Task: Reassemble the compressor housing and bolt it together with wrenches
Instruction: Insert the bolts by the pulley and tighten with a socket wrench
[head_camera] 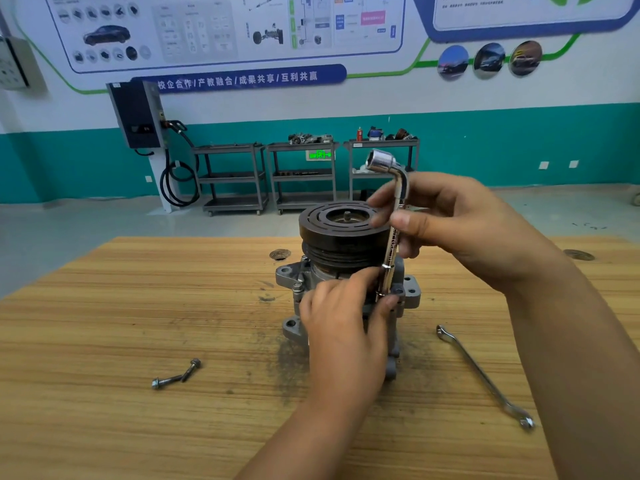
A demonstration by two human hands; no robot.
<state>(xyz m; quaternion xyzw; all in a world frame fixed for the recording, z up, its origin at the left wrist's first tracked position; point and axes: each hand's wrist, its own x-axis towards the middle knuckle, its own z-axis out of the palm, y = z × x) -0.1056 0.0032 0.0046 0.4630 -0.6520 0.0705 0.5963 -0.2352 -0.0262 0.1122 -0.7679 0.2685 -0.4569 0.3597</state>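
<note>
on the middle cart [303, 173] by the far wall, the top shelf holds a heap of grey parts [310, 138]. the compressor housing [289, 275] stands upright in the middle of the table [104, 323], nearer the far edge, with its black pulley [332, 233] on top and a threaded shaft [347, 215] in the pulley's recess. a bolt [298, 285] sits in the housing's left ear. an l-shaped socket wrench [389, 254] stands nearly upright against the housing's right side. the left hand [343, 330] pinches its lower end between thumb and curled fingers; the right hand [464, 230] grips the upper shaft. two loose bolts [175, 375] lie touching toward the near left. a spanner [481, 372] lies slantwise toward the right edge.
</note>
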